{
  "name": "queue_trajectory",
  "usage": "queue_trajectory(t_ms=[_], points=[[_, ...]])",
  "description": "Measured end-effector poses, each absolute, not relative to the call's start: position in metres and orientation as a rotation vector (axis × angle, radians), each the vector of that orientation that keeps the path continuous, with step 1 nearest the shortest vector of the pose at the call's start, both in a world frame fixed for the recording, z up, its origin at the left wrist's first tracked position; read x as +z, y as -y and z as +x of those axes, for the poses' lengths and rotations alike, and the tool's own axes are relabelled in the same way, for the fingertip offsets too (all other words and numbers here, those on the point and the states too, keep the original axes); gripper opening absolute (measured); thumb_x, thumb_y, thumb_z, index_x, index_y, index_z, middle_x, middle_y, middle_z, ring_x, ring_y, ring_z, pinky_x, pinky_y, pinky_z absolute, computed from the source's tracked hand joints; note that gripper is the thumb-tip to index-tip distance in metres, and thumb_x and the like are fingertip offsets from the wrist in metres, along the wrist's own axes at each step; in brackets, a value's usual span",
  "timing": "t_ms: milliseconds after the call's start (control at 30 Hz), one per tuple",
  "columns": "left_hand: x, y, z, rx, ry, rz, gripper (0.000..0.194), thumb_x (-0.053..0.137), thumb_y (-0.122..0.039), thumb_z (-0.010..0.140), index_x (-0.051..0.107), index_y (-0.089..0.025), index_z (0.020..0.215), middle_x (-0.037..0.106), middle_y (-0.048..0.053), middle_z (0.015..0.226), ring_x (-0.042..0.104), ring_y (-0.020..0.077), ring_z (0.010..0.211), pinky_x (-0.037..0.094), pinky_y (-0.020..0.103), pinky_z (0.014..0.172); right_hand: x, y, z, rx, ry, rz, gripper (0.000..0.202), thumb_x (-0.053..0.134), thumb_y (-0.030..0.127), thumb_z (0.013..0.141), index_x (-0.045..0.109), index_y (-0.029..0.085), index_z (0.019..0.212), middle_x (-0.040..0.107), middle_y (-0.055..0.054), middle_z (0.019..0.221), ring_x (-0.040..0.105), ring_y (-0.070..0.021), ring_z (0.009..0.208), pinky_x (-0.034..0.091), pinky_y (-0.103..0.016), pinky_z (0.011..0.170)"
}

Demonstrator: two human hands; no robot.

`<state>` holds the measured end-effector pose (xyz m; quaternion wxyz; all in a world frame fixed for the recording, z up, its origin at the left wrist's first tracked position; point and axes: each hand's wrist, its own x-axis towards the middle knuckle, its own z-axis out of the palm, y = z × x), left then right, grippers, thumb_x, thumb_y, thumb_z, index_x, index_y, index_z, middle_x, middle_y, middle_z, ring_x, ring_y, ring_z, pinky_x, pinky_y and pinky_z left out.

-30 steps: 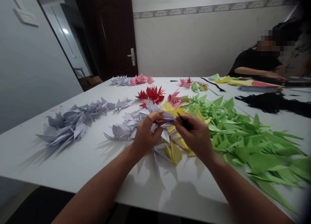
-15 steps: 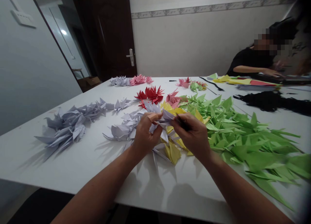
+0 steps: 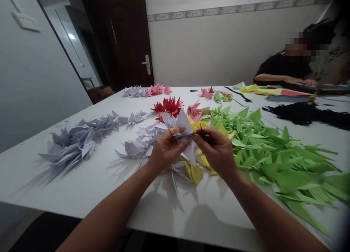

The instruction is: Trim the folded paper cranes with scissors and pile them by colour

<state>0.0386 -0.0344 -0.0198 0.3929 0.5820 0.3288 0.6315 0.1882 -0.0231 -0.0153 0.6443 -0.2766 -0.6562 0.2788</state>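
Observation:
My left hand point(image 3: 168, 147) pinches a pale lilac origami crane point(image 3: 182, 121) between thumb and fingers, above the table. At its right side, the fingertips of my right hand point(image 3: 216, 144) are closed on the paper's edge. A thin dark object point(image 3: 201, 130) pokes up from the right fingers; its kind cannot be made out. Beneath and behind the hands lie more pale lilac cranes point(image 3: 136, 148) and yellow folded paper pieces point(image 3: 194, 173), partly covered by the hands. A large heap of green folded paper pieces point(image 3: 273, 159) spreads to the right of my right hand.
Another lilac pile point(image 3: 79, 135) lies left on the white table point(image 3: 109, 193). Red folded pieces point(image 3: 171, 107) and pink ones point(image 3: 194, 111) sit beyond the hands. Black threads point(image 3: 303, 113) and coloured paper sheets point(image 3: 276, 91) lie far right, near a person in black point(image 3: 284, 68).
The lilac crane has turned in my hands, so one broad point now stands up and another hangs down. My right hand has shifted slightly. The other person's hands have moved.

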Motion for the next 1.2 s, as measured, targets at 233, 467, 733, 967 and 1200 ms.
queue_trajectory(t_ms=[233,467,733,967,1200], points=[[-0.026,0.02,0.029,1.804,-1.051,1.46,0.044,0.074,-0.03,0.07,0.06,-0.014,0.108,0.067,0.01,0.103,0.066,0.0173,0.086,0.055,0.029,0.077,-0.005,0.034,0.191,0.677,1.673,-0.629,0.02,0.055,0.032,0.085,0.066,0.019,0.095,0.065,-0.005,0.086,0.061,-0.017,0.079,0.048,-0.032,0.073],[-0.033,0.023,0.025,1.894,-1.153,2.18,0.031,0.061,-0.017,0.079,0.061,-0.019,0.11,0.067,0.008,0.103,0.061,0.0187,0.101,0.052,0.032,0.087,-0.013,0.033,0.182,0.904,1.76,-0.744,0.024,0.056,0.039,0.083,0.065,0.016,0.086,0.055,0.0,0.068,0.049,-0.0122,0.061,0.039,-0.025,0.056],[-0.031,0.026,0.024,1.927,-1.19,2.341,0.039,0.057,-0.01,0.078,0.057,-0.018,0.116,0.065,0.009,0.107,0.061,0.0196,0.102,0.053,0.031,0.084,-0.008,0.034,0.178,1.344,1.502,-0.746,0.036,0.064,0.052,0.075,0.059,0.016,0.076,0.043,0.005,0.057,0.032,-0.0065,0.046,0.026,-0.021,0.042],[-0.022,0.03,0.026,1.931,-1.157,2.582,0.035,0.054,-0.008,0.079,0.057,-0.017,0.113,0.067,0.008,0.103,0.062,0.0178,0.101,0.053,0.029,0.086,-0.01,0.032,0.179,1.379,1.469,-0.762,0.039,0.066,0.054,0.073,0.059,0.016,0.075,0.042,0.006,0.055,0.031,-0.0054,0.045,0.023,-0.021,0.041],[-0.021,0.033,0.029,1.835,-1.123,2.664,0.038,0.051,-0.006,0.081,0.056,-0.019,0.117,0.068,0.008,0.11,0.062,0.0169,0.105,0.052,0.029,0.091,-0.015,0.028,0.181,1.332,1.473,-0.835,0.038,0.064,0.053,0.075,0.053,0.017,0.069,0.043,0.006,0.053,0.032,-0.0056,0.043,0.023,-0.021,0.041]])
